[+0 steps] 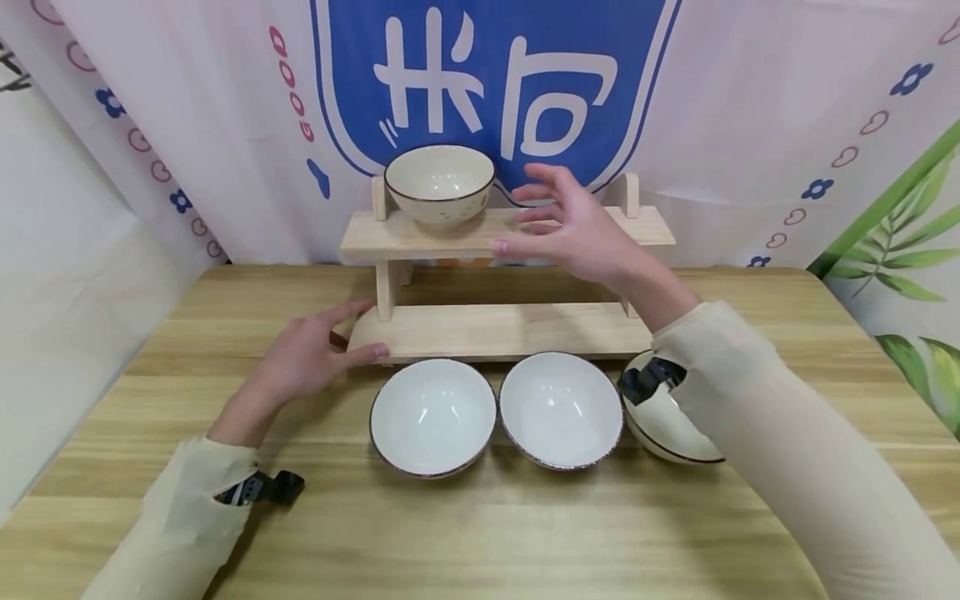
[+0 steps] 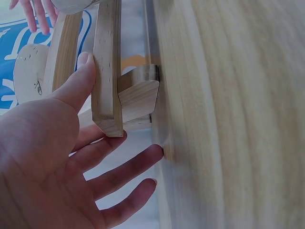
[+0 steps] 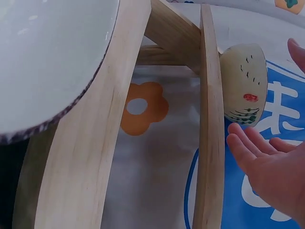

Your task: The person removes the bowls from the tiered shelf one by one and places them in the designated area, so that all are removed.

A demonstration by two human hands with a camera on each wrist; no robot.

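A two-tier wooden shelf rack (image 1: 487, 332) stands at the back of the table. My left hand (image 1: 303, 354) grips the left end of its lower board; in the left wrist view the thumb (image 2: 81, 78) lies along one face, with fingertips at the opposite edge. On the upper board, toward its left, sits a cream bowl (image 1: 440, 185) with a dark rim and painted marks. Just right of that bowl my right hand (image 1: 573, 225) hovers over the upper board, fingers spread and relaxed, holding nothing. From the right wrist, its fingertips appear close by the bowl (image 3: 244, 83).
Before the rack, two white bowls (image 1: 433, 417) (image 1: 561, 410) stand side by side on the wooden table (image 1: 480, 533). A cream bowl (image 1: 667, 421) sits to their right, partly hidden by my right sleeve. A printed curtain (image 1: 720, 108) hangs behind.
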